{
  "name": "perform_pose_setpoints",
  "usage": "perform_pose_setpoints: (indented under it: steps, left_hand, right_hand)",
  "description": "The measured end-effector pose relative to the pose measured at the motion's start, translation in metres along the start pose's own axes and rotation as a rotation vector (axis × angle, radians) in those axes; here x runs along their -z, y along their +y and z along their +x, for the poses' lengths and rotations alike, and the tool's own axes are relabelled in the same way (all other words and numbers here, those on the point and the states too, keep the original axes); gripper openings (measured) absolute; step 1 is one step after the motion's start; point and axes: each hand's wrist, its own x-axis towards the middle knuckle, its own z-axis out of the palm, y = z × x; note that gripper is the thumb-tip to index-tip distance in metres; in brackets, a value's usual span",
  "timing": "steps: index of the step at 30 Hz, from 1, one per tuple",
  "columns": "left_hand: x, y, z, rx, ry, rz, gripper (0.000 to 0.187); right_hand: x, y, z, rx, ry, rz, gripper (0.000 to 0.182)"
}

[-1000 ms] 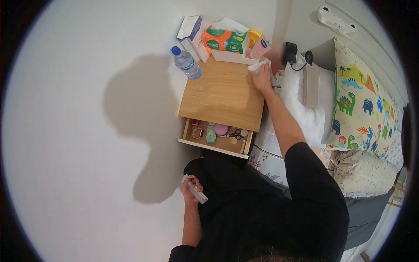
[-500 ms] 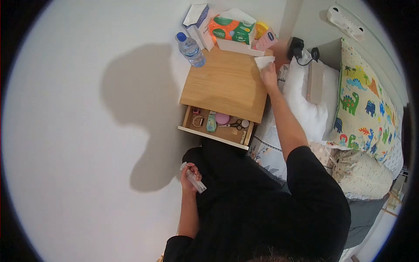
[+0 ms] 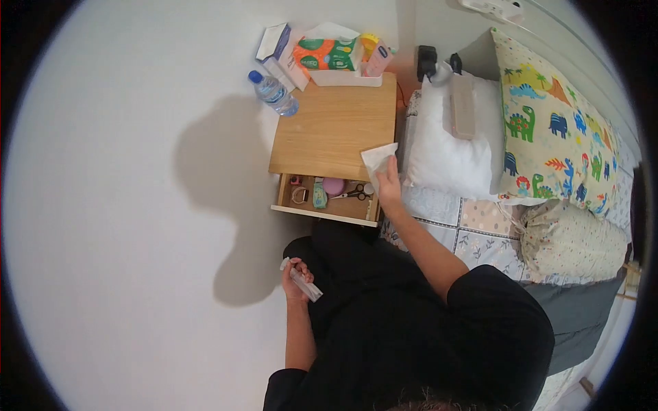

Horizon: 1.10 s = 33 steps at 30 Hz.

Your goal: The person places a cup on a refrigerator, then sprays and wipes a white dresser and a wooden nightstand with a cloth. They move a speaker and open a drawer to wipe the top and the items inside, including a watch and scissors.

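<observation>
My left hand, low beside my dark-clothed leg, is closed around a small clear bottle with a white top that looks like a spray nozzle. At the front right corner of the wooden nightstand, my right hand grips a white tissue, which lies partly over the top's edge. Below the top, the nightstand's drawer is pulled out. Inside are scissors, a pink round object, a green-and-white packet and a watch-like band.
On the nightstand's back part stand a water bottle, a box and a white tray holding an orange-green pack and a pink tube. The bed to the right carries a dinosaur pillow and a beige bar-shaped object.
My right hand has drawn the tissue from the back right of the nightstand top to its front right corner. My left hand stays closed on the bottle. The camera view has shifted slightly.
</observation>
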Motion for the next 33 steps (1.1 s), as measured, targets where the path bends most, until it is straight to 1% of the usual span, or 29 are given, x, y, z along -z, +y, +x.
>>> perform_pose_setpoints:
  steps: [3,5,7,9,10,12,14,16,18,20,22,23,24,25,26,28,30,32,33]
  left_hand:
    - [0.001,0.0,0.0,-0.004,-0.041,0.013,0.031]
    - [-0.002,0.0,-0.001,-0.015,0.032,0.016,0.031]
    - [0.002,0.0,0.001,-0.004,-0.009,0.017,0.032]
    - [0.005,0.0,0.002,-0.001,-0.039,0.012,0.032]
    - [0.005,0.001,0.001,0.0,-0.024,0.022,0.032]
    - [0.003,0.002,0.001,-0.001,-0.008,0.031,0.032]
    - [0.001,0.002,0.002,0.003,0.036,0.018,0.031]
    - [0.005,0.002,0.004,0.002,0.034,0.01,0.031]
    - [0.007,0.003,0.005,-0.001,0.037,-0.001,0.031]
    - [0.006,0.003,0.004,-0.002,0.015,0.005,0.032]
    - [0.007,0.003,0.005,-0.004,0.001,-0.018,0.031]
    - [0.007,0.003,0.005,-0.002,-0.021,-0.034,0.031]
    - [0.007,0.003,0.005,-0.003,-0.013,-0.039,0.031]
    - [0.007,0.003,0.006,0.013,0.002,-0.048,0.031]
    - [0.007,0.004,0.006,0.029,0.017,-0.055,0.032]
    - [0.002,0.006,0.003,0.023,0.012,-0.05,0.032]
    - [0.001,0.006,0.004,0.016,0.006,-0.04,0.032]
    - [0.004,0.006,0.005,0.032,-0.045,-0.063,0.032]
    - [0.002,0.007,0.006,0.027,-0.04,-0.063,0.032]
  right_hand:
    - [-0.006,0.002,-0.014,-0.005,0.031,0.007,0.066]
    - [-0.009,-0.003,-0.009,-0.032,0.058,0.001,0.065]
    - [-0.006,-0.013,0.002,-0.058,0.077,-0.003,0.065]
    - [-0.002,-0.026,0.032,-0.163,0.078,-0.061,0.065]
    - [-0.004,-0.021,0.052,-0.162,0.077,-0.059,0.065]
    - [-0.007,0.0,0.1,-0.139,0.099,0.098,0.067]
    - [-0.004,-0.008,0.142,-0.144,0.129,0.06,0.067]
    - [0.002,-0.019,0.181,-0.108,0.132,0.008,0.066]
    - [0.009,-0.024,0.216,-0.105,0.044,0.062,0.064]
    - [0.01,-0.016,0.25,-0.098,0.046,0.014,0.063]
    - [0.015,-0.017,0.27,0.044,0.021,-0.238,0.056]
    - [0.009,0.002,0.295,0.043,0.012,-0.241,0.056]
    - [-0.003,0.046,0.333,0.129,0.134,-0.276,0.051]
    - [-0.009,0.073,0.353,0.215,0.258,-0.309,0.046]
    - [-0.001,0.066,0.351,0.214,0.251,-0.31,0.046]
    - [0.023,0.026,0.341,0.471,-0.065,-1.169,0.04]
    - [0.028,0.005,0.335,0.476,-0.065,-1.117,0.038]
    - [0.031,-0.021,0.326,0.495,-0.112,-0.868,0.035]
    - [0.027,-0.023,0.331,0.497,-0.117,-0.863,0.035]
